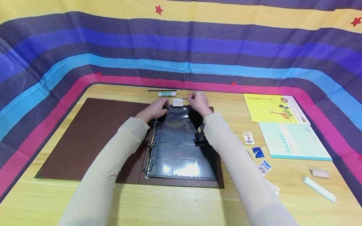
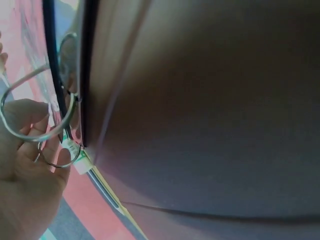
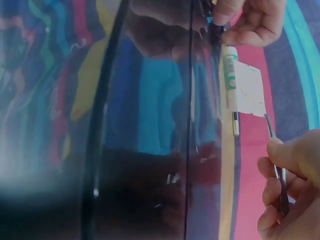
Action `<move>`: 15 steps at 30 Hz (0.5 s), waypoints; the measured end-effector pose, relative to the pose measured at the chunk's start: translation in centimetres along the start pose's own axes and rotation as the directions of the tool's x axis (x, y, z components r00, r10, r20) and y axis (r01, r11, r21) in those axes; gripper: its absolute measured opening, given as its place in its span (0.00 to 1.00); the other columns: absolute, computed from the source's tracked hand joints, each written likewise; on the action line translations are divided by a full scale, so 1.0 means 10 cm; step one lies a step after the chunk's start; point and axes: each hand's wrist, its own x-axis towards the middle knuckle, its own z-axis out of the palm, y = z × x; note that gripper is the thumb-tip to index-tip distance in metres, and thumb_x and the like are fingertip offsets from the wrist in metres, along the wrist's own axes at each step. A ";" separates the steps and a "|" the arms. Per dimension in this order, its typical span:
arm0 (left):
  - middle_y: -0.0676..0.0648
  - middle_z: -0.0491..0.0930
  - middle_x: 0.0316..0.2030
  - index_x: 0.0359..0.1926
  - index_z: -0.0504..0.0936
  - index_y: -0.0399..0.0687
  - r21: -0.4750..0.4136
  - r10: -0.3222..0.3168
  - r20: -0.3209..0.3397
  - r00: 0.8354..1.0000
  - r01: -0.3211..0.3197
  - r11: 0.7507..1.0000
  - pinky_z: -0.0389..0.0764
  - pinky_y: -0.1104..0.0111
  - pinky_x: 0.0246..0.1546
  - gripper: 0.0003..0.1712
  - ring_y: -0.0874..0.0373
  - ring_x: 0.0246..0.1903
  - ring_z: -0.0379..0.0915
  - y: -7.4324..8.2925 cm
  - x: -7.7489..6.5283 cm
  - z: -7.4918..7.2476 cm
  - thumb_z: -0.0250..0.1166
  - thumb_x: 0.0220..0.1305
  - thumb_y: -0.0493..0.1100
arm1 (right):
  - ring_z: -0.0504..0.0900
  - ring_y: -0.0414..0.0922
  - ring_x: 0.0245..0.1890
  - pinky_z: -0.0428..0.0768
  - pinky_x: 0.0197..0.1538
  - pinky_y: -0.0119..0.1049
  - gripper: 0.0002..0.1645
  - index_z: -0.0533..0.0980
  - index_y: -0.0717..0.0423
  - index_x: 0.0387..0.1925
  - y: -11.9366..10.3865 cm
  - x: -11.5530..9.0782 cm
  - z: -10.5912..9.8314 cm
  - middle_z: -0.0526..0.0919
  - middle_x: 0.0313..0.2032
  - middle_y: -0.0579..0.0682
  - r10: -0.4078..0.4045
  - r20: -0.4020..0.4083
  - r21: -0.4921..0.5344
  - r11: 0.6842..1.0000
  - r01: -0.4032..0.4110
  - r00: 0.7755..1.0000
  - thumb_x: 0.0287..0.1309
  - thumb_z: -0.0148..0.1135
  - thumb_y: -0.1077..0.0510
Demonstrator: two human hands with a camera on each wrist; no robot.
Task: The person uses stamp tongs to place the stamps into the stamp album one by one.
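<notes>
A pair of tweezers is pinched in my right hand. Its tips meet a corner of a small pale stamp, held up just beyond the top edge of the black stamp page. My left hand is at the page's upper left, thumb and fingers pinching its top edge. The page has clear pockets across it and sits in the metal rings of an open brown album. In the right wrist view the left fingertips are at the page's edge.
Behind the stamp lie a glue stick and a pencil. To the right are several loose stamps, a yellow booklet, a pale green notebook, an eraser-like block and a pale bar.
</notes>
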 end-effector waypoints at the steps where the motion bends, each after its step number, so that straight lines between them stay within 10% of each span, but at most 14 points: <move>1: 0.47 0.67 0.35 0.36 0.66 0.42 -0.016 -0.005 -0.006 1.000 0.005 1.000 0.64 0.63 0.38 0.09 0.54 0.38 0.62 0.01 0.00 0.00 0.51 0.52 0.31 | 0.68 0.43 0.26 0.65 0.31 0.36 0.05 0.70 0.52 0.23 0.00 0.00 0.01 0.72 0.25 0.46 0.000 0.003 -0.009 1.000 0.001 1.000 0.50 0.52 0.57; 15: 0.48 0.67 0.33 0.34 0.65 0.43 -0.052 -0.024 -0.019 1.000 0.023 0.998 0.64 0.65 0.35 0.07 0.57 0.36 0.62 -0.01 0.02 -0.01 0.49 0.52 0.31 | 0.70 0.44 0.30 0.67 0.37 0.37 0.05 0.73 0.54 0.23 -0.01 -0.01 0.06 0.74 0.27 0.47 -0.080 0.206 -0.127 0.986 0.108 0.975 0.47 0.55 0.57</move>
